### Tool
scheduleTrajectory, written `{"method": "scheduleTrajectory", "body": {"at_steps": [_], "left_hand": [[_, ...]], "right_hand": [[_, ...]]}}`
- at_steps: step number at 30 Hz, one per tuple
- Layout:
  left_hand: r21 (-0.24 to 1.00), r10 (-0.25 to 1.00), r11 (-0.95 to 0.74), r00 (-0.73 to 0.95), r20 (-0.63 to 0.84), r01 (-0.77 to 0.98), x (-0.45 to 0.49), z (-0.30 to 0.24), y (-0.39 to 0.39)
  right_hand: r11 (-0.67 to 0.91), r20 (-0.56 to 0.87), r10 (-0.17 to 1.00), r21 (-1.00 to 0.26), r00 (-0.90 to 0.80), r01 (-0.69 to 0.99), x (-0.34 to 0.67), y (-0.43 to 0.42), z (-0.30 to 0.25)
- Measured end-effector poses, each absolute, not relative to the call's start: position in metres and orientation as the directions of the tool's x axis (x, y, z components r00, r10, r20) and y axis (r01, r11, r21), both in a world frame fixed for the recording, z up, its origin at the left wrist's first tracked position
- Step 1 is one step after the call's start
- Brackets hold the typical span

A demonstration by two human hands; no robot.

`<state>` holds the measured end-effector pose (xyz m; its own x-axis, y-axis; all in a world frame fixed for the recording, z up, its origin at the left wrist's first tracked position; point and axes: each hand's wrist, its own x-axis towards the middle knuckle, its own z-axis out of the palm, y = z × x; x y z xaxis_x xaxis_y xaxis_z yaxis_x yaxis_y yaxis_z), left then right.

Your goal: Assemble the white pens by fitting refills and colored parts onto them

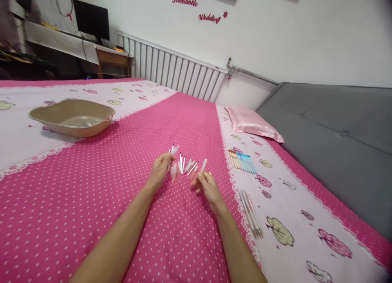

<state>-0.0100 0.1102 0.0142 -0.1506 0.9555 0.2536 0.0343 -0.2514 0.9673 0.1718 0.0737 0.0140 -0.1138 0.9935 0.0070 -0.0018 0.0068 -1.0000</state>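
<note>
Both my hands reach out over a pink polka-dot bedspread [122,185]. My left hand [161,170] is closed on a small white pen part [172,150] that sticks up above its fingers. My right hand [206,185] pinches another white pen piece [203,165]. Between the hands several small white pen parts [183,165] lie on the spread. To the right, a row of orange and blue pens [242,160] lies side by side. Nearer me, a bundle of thin white refills [251,213] lies on the pale border.
A beige basin [73,117] sits at the left of the bed. A pink pillow [252,123] lies by the grey headboard [330,144]. Behind the bed run a white radiator [174,70], a desk [113,58] and a dark monitor [91,19].
</note>
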Motion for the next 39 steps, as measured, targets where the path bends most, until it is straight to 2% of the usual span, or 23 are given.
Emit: {"method": "scheduleTrajectory", "body": {"at_steps": [1, 3, 5, 15, 18, 20, 22, 24, 26, 30, 35, 37, 39], "left_hand": [[0.938, 0.935, -0.263, -0.18, 0.305, 0.226, -0.018, 0.014, 0.114], [0.795, 0.912, -0.213, -0.176, 0.37, 0.568, -0.027, 0.011, 0.121], [0.672, 0.913, -0.167, -0.144, 0.381, 0.721, -0.027, 0.006, 0.125], [0.562, 0.926, -0.191, -0.041, 0.374, 0.805, -0.012, -0.002, 0.114], [0.501, 0.931, -0.095, -0.101, 0.35, 0.86, -0.013, 0.004, 0.107], [0.457, 0.932, -0.02, -0.149, 0.332, 0.889, -0.013, 0.008, 0.102], [0.428, 0.923, 0.033, -0.191, 0.334, 0.903, -0.012, 0.012, 0.099], [0.427, 0.899, 0.06, -0.234, 0.369, 0.902, -0.013, 0.015, 0.098], [0.458, 0.869, 0.061, -0.273, 0.413, 0.887, -0.012, 0.016, 0.097], [0.54, 0.839, -0.058, -0.253, 0.483, 0.839, -0.008, 0.015, 0.095], [0.602, 0.821, -0.314, -0.109, 0.561, 0.734, 0.003, 0.011, 0.091], [0.617, 0.818, -0.411, -0.028, 0.575, 0.672, 0.008, 0.01, 0.089], [0.628, 0.817, -0.484, 0.057, 0.574, 0.61, 0.014, 0.009, 0.086]], "right_hand": [[-0.016, -0.023, 0.994, -0.998, -0.11, 0.063, 0.173, 0.075, 0.009], [-0.027, -0.042, 0.995, -0.986, -0.089, 0.167, 0.173, 0.078, -0.001], [-0.015, -0.024, 0.999, -0.977, -0.041, 0.215, 0.171, 0.08, -0.009], [0.029, 0.02, 0.999, -0.97, -0.039, 0.243, 0.162, 0.08, -0.01], [0.07, 0.105, 0.991, -0.932, 0.077, 0.357, 0.175, 0.08, -0.001], [0.064, 0.199, 0.957, -0.853, 0.21, 0.517, 0.189, 0.08, 0.005], [-0.006, 0.266, 0.919, -0.731, 0.292, 0.682, 0.205, 0.081, 0.008], [-0.098, 0.241, 0.923, -0.607, 0.301, 0.788, 0.22, 0.082, 0.007], [-0.156, 0.142, 0.951, -0.547, 0.275, 0.823, 0.231, 0.084, 0.004], [-0.135, 0.025, 0.98, -0.643, 0.197, 0.754, 0.239, 0.089, -0.003], [-0.095, 0.052, 0.976, -0.778, 0.214, 0.621, 0.237, 0.092, 0.005], [-0.017, 0.075, 0.97, -0.927, 0.231, 0.374, 0.23, 0.091, 0.013], [0.045, 0.046, 0.976, -0.999, 0.215, 0.009, 0.219, 0.087, 0.021]]}}
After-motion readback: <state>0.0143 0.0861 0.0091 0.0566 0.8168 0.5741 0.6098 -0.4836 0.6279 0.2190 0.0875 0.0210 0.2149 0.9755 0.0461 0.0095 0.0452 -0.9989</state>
